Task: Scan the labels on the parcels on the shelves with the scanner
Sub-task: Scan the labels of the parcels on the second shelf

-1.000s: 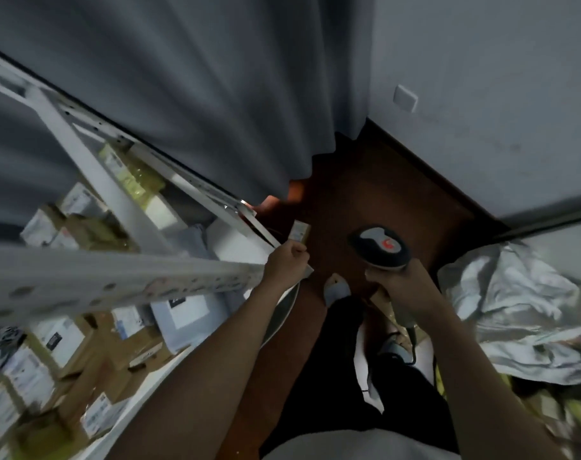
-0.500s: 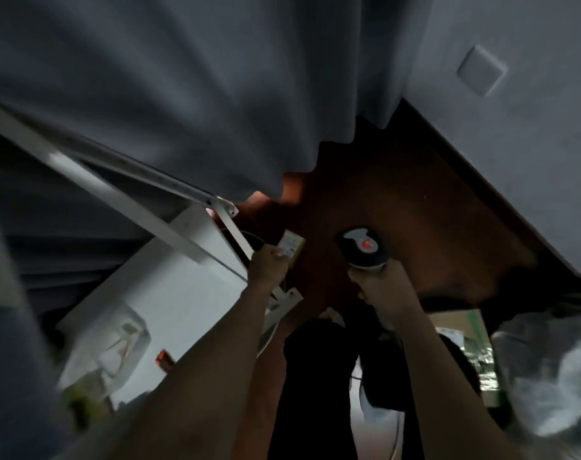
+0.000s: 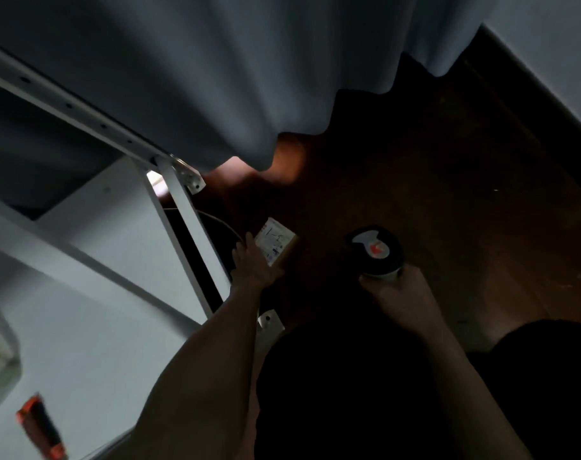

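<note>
My left hand (image 3: 254,268) holds a small cardboard parcel (image 3: 276,245) with a white printed label facing up, just right of the white metal shelf frame (image 3: 186,224). My right hand (image 3: 397,293) grips the handle of a black scanner (image 3: 375,250) with a grey top and a red mark. The scanner's head is level with the parcel, a short gap to its right. Both are held over the dark wooden floor.
A grey curtain (image 3: 216,78) hangs behind the shelf. The white shelf board (image 3: 83,327) lies at the lower left, with a black and orange object (image 3: 41,426) near its front edge. Dark brown floor (image 3: 448,194) stretches to the right, up to a pale wall (image 3: 554,34).
The view has swung down and left, so the parcel-filled shelves have left the frame. The parcel in my left hand now shows its label more fully. The scanner stays beside it.
</note>
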